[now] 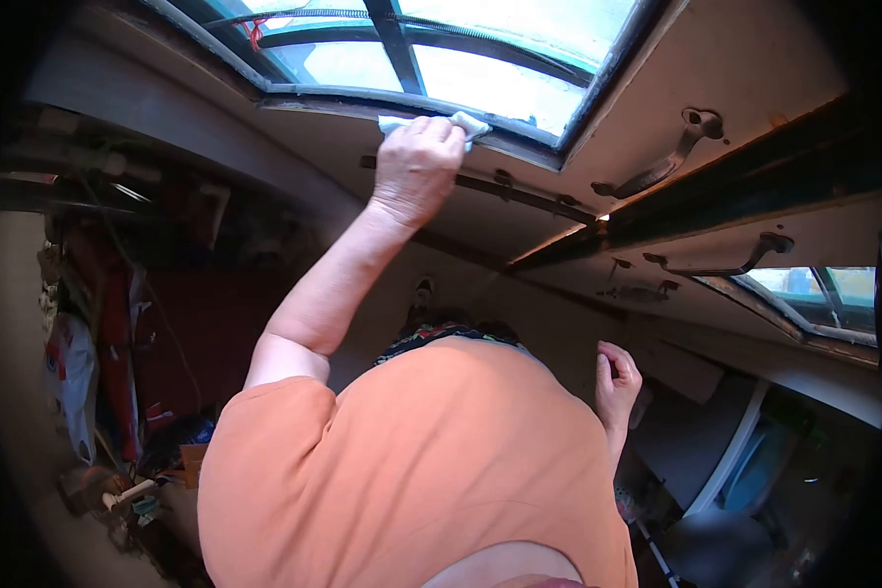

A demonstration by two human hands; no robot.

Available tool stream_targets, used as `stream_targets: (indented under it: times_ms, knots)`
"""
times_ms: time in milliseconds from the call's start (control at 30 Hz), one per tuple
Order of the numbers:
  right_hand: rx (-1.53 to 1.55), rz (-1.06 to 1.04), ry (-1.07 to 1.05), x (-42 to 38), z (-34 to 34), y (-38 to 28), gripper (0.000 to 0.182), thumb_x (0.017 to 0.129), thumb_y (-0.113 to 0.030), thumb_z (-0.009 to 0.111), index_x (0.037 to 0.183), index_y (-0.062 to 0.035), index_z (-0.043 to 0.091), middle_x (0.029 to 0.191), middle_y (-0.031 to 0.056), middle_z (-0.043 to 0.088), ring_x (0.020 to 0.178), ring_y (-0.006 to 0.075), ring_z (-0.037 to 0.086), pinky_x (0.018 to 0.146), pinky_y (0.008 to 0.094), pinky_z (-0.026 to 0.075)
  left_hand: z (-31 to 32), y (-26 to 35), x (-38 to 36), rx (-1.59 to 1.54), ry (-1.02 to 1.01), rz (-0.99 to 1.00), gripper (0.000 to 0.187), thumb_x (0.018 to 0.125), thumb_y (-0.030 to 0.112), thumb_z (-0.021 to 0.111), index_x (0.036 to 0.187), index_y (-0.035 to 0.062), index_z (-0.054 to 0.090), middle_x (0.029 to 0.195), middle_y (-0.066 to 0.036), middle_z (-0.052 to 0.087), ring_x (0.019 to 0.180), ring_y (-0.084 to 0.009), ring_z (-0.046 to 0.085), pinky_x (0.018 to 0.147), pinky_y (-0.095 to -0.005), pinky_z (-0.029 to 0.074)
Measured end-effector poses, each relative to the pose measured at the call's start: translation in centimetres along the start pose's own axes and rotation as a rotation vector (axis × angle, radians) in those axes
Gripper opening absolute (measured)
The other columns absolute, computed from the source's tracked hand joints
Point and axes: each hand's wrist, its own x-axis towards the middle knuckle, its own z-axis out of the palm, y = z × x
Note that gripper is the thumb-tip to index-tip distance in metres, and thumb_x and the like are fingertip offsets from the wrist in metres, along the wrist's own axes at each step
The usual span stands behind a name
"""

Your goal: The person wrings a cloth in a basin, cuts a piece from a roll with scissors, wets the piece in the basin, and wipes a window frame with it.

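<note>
- Left hand raised overhead, fingers curled into a loose fist around a white cloth. Cloth is soft and crumpled, bunched between the fingertips and the lower edge of the window frame.
- The cloth sits pressed on the frame's bottom rail, near its middle. A small fold sticks out to either side of the knuckles.
- Frame is dark, with narrow straight bars crossing bright glass. The rail looks smooth with a slightly rounded lip.
- Right hand is low, beside the orange shirt. Fingers loosely curled inward, thumb toward palm. Cannot tell if it grips anything; nothing is visible in it.
- Shirt is matte knit fabric, short-sleeved, and fills the lower centre of the view.
- Pale flat panels around the window, dull and slightly stained.
- A curved metal handle is fixed to the panel right of the window, grey and rod-shaped with flattened mounting ends. A second handle sits lower right, thinner and straighter.
- A long dark strip with small brackets runs just under the left hand.
- A second window at far right, same dark framing.
- Clutter of red and white bags at far left, soft and creased, well apart from both hands.
</note>
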Motion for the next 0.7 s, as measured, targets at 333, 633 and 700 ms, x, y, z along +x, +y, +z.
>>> stream_targets:
  times_ms: [333, 633, 700]
  knots:
    - [-0.016, 0.05, 0.027, -1.0, -0.5, 1.5, 0.007, 0.078, -0.001, 0.058, 0.084, 0.0006, 0.062, 0.09, 0.0117, 0.064, 0.085, 0.0215, 0.061, 0.077, 0.0296, 0.047, 0.4, 4.1, 1.2, -0.039, 0.027, 0.115, 0.011, 0.069, 0.005, 0.056, 0.079, 0.0019, 0.056, 0.077, -0.009, 0.056, 0.078, -0.0225, 0.057, 0.066, -0.0326, 0.048]
    - [0.024, 0.0, 0.019, -0.2, 0.2, 0.6, 0.007, 0.078, -0.001, 0.059, 0.084, 0.0007, 0.061, 0.089, 0.0123, 0.064, 0.084, 0.0225, 0.061, 0.076, 0.0294, 0.047, 0.8, 6.1, 2.3, -0.066, -0.024, 0.104, 0.009, 0.065, 0.003, 0.056, 0.075, 0.0033, 0.055, 0.076, -0.008, 0.055, 0.076, -0.0235, 0.055, 0.063, -0.0319, 0.047]
    - [0.016, 0.012, 0.021, -0.8, 0.3, 0.6, 0.007, 0.078, -0.002, 0.059, 0.084, 0.0009, 0.061, 0.089, 0.0122, 0.064, 0.084, 0.0222, 0.061, 0.075, 0.0293, 0.047, 1.3, 8.2, 3.1, -0.187, 0.022, 0.105, 0.007, 0.064, 0.003, 0.057, 0.07, 0.0038, 0.054, 0.073, -0.009, 0.053, 0.075, -0.0244, 0.054, 0.063, -0.0331, 0.047]
